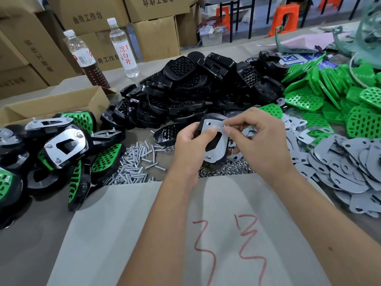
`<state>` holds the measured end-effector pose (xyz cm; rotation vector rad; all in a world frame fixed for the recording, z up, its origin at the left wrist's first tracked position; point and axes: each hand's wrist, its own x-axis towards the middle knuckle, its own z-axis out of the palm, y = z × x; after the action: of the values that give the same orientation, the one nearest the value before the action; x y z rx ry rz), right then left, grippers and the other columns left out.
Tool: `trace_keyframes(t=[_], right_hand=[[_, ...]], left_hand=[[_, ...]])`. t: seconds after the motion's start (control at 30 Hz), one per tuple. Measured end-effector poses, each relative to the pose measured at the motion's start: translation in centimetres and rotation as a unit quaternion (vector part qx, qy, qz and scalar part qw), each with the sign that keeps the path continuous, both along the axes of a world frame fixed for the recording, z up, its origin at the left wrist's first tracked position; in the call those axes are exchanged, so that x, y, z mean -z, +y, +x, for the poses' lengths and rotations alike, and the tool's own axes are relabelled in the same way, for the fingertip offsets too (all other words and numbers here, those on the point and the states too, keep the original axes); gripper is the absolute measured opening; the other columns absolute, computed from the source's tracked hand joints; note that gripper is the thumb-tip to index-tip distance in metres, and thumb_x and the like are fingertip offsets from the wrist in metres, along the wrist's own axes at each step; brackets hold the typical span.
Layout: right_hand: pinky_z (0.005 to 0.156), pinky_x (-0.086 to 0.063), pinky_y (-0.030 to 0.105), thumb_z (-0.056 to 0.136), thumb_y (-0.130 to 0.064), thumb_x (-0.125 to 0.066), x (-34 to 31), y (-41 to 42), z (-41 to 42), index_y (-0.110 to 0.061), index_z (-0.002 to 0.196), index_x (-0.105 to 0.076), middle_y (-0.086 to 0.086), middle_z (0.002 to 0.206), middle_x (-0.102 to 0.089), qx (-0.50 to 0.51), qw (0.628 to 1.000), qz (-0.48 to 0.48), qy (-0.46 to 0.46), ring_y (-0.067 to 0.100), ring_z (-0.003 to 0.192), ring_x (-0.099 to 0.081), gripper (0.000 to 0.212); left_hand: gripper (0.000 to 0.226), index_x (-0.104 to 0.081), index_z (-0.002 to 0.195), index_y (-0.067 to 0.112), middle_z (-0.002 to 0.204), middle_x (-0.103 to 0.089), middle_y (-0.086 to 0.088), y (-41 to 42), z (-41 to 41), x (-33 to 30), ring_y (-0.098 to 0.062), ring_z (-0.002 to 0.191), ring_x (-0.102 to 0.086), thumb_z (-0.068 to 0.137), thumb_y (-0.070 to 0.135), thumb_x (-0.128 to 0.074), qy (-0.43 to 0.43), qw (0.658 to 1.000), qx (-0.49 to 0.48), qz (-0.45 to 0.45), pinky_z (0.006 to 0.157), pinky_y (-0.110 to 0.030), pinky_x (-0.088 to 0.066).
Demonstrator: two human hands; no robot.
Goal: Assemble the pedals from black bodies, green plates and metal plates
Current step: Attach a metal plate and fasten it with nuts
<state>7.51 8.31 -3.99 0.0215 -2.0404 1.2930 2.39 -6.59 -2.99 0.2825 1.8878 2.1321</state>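
We held a half-built pedal (214, 141) above the middle of the table (31, 244), just over the scattered hardware. A grey metal plate (212, 133) lay on the face of its black body, and its long axis ran from the top, away from us, down toward us, tilted a little to the right.

Our left hand (189, 145) gripped the pedal from its left edge, fingers curled round behind the body and the thumb pressing flat on the plate. Our right hand (257, 137) came in from the right, its thumb and forefinger pinched together at the upper right corner of the plate. Something small seemed caught in that pinch, probably a nut, but it was too small for us to tell. The right hand was the nearer one to that upper hole, so we judged the coming move depended on setting the pinch squarely over it.

Directly below the pedal lay a heap of silver screws (134, 164) and a strip of nuts (226, 169). Behind rose a pile of black bodies (195, 89). Green plates (329, 93) were spread at the far right, loose metal plates (350, 168) at the near right. Finished pedals (61, 145) were stacked at the left beside a cardboard box (51, 104). Two bottles (121, 48) stood at the back.
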Motion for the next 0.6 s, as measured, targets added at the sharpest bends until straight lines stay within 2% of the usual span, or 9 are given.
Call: trace_keyframes(t=[0.07, 0.17, 0.23, 0.33, 0.37, 0.47, 0.5, 0.57, 0.6], right_hand=[[0.065, -0.061, 0.049, 0.085, -0.014, -0.084, 0.06, -0.1, 0.03, -0.019, 0.083, -0.076, -0.012, 0.079, -0.068, 0.014, 1.0, -0.023, -0.011, 0.02, 0.078, -0.067, 0.009], [0.062, -0.06, 0.049, 0.082, -0.024, -0.086, 0.16, -0.01, 0.0, -0.02, 0.077, -0.07, -0.01, 0.073, -0.066, 0.028, 0.999, -0.032, -0.014, 0.019, 0.072, -0.065, 0.018], [0.063, -0.06, 0.047, 0.083, -0.029, -0.085, 0.09, -0.12, 0.05, -0.021, 0.089, -0.074, -0.011, 0.076, -0.064, 0.015, 0.999, -0.025, -0.018, 0.019, 0.075, -0.064, 0.015], [0.068, -0.061, 0.044, 0.094, -0.019, -0.077, 0.03, -0.4, 0.01, -0.019, 0.11, -0.079, -0.002, 0.087, -0.062, -0.02, 0.999, -0.018, -0.032, 0.02, 0.079, -0.064, 0.017], [0.065, -0.061, 0.039, 0.097, -0.019, -0.073, -0.09, -0.42, 0.11, -0.017, 0.103, -0.081, 0.001, 0.086, -0.063, -0.032, 0.999, -0.028, -0.033, 0.02, 0.074, -0.065, 0.01], [0.058, -0.048, 0.03, 0.105, -0.028, -0.06, -0.09, -0.06, 0.23, -0.005, 0.067, -0.068, 0.001, 0.065, -0.059, -0.005, 0.997, -0.075, -0.002, 0.015, 0.054, -0.057, 0.045], [0.057, -0.044, 0.028, 0.106, -0.03, -0.057, -0.19, 0.02, 0.35, -0.006, 0.067, -0.067, -0.002, 0.061, -0.057, 0.002, 0.997, -0.078, 0.003, 0.014, 0.051, -0.054, 0.047], [0.055, -0.042, 0.024, 0.108, -0.029, -0.054, -0.46, -0.18, 0.58, -0.016, 0.089, -0.077, -0.003, 0.065, -0.058, -0.029, 0.995, -0.092, -0.013, 0.012, 0.052, -0.051, 0.032], [0.056, -0.042, 0.018, 0.109, -0.028, -0.053, -0.58, -0.4, 0.62, -0.02, 0.098, -0.079, 0.003, 0.066, -0.058, -0.053, 0.993, -0.101, -0.03, 0.013, 0.054, -0.049, 0.028]], left_hand=[[0.017, -0.074, 0.112, 0.004, 0.101, -0.077, -0.017, 0.16, 0.07, 0.1, -0.035, 0.09, -0.073, 0.101, 0.01, -0.064, 0.012, 1.0, -0.002, -0.007, 0.083, -0.057, -0.064], [0.016, -0.074, 0.111, 0.004, 0.106, -0.076, -0.023, 0.34, 0.17, 0.13, -0.043, 0.097, -0.074, 0.1, 0.009, -0.063, 0.015, 1.0, -0.007, -0.01, 0.087, -0.06, -0.061], [0.016, -0.074, 0.111, 0.004, 0.106, -0.077, -0.023, 0.35, 0.12, 0.12, -0.036, 0.091, -0.075, 0.1, 0.009, -0.063, 0.01, 1.0, -0.018, -0.007, 0.084, -0.054, -0.061], [0.017, -0.074, 0.111, 0.003, 0.101, -0.077, -0.02, 0.28, -0.03, 0.08, -0.028, 0.085, -0.072, 0.101, 0.011, -0.063, -0.003, 0.999, -0.035, 0.0, 0.074, -0.042, -0.061], [0.017, -0.073, 0.111, 0.002, 0.098, -0.077, -0.019, 0.29, -0.08, 0.06, -0.028, 0.084, -0.071, 0.101, 0.011, -0.063, -0.01, 0.999, -0.043, 0.003, 0.072, -0.041, -0.06], [0.018, -0.072, 0.112, 0.0, 0.105, -0.076, -0.026, 0.39, -0.05, -0.1, -0.037, 0.084, -0.07, 0.1, 0.011, -0.063, -0.036, 0.997, -0.058, 0.025, 0.075, -0.048, -0.06], [0.019, -0.072, 0.112, -0.001, 0.107, -0.075, -0.029, 0.46, 0.01, -0.18, -0.038, 0.083, -0.07, 0.1, 0.011, -0.063, -0.041, 0.997, -0.058, 0.03, 0.076, -0.05, -0.061], [0.018, -0.072, 0.112, 0.0, 0.106, -0.075, -0.028, 0.52, 0.03, -0.16, -0.037, 0.083, -0.07, 0.1, 0.011, -0.063, -0.039, 0.997, -0.056, 0.03, 0.076, -0.052, -0.062], [0.018, -0.072, 0.111, 0.001, 0.101, -0.076, -0.025, 0.5, 0.0, -0.1, -0.035, 0.083, -0.07, 0.1, 0.011, -0.063, -0.035, 0.997, -0.056, 0.027, 0.075, -0.05, -0.061]])
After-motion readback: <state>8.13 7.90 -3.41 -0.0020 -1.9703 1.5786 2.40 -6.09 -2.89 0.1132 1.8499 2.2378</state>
